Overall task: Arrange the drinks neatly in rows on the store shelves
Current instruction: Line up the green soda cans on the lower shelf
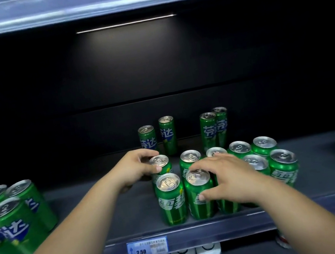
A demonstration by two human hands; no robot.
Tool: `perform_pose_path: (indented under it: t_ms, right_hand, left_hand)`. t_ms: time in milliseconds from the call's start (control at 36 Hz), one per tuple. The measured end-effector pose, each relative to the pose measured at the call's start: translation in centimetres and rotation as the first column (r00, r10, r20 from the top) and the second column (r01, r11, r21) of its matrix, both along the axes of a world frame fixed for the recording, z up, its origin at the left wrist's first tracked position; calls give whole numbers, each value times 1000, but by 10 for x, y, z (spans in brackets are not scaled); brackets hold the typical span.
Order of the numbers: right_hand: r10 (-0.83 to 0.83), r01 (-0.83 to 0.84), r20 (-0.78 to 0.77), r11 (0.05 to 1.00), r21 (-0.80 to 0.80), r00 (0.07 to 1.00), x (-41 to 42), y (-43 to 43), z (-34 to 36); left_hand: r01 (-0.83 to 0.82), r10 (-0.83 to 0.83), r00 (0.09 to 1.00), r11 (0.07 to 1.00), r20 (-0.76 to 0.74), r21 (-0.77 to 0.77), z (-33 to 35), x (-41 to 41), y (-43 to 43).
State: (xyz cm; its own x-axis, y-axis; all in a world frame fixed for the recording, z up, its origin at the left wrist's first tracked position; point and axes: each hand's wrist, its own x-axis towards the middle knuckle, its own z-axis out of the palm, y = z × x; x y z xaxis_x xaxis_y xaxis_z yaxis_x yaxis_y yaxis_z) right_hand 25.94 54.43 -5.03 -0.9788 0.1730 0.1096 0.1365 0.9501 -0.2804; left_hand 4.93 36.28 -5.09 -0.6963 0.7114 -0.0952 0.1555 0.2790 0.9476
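Left hand (135, 169), right hand (230, 175) outstretched, curled.

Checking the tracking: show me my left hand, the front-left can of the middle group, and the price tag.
left hand (136, 169), head view, its back
front-left can (172, 202), head view, its label
price tag (147, 247), head view, blue face

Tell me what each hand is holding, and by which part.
Left hand grips the second-row green can by its upper side, near the rim. Right hand grips the front green can by its lid rim and side.
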Motion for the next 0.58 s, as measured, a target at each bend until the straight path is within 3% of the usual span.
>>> perform_pose_path:
  t_ms: [361, 500, 583]
  right_hand:
    - [34, -34, -11, 999, -6, 999, -3, 0, -2]
    - [66, -82, -91, 978, -193, 994, 2, 6, 8]
    - [50, -83, -154, 974, -212, 987, 5, 18, 15]
  left_hand:
    - [168, -168, 986, 983, 10, -68, 3, 3, 9]
    - [151, -161, 984, 980, -75, -127, 9, 9, 15]
    - [118, -157, 959, 978, -235, -171, 12, 20, 24]
